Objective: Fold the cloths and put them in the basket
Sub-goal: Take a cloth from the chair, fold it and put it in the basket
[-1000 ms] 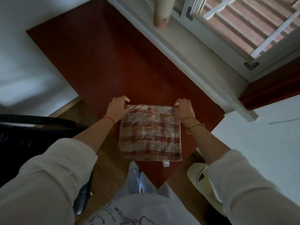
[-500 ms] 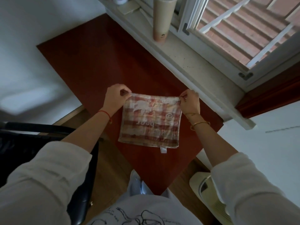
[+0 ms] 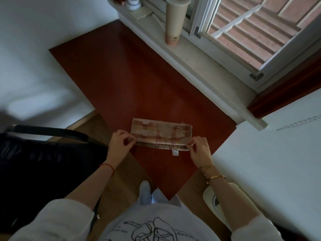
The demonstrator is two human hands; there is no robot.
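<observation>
The checked cloth (image 3: 161,132) lies folded into a narrow strip on the red surface (image 3: 121,75). The left hand (image 3: 120,142) and the right hand (image 3: 199,149) each pinch one of its near corners.

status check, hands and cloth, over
Pinching near corners of checked cloth: left hand, right hand. Cloth folded to a strip on red table. Nothing in the way.

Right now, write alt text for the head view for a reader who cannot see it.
Seen from above, a person's left hand and right hand pinch the near corners of a checked cloth folded into a narrow strip on a red-brown table. A tall beige cup stands on the window sill beyond.
</observation>
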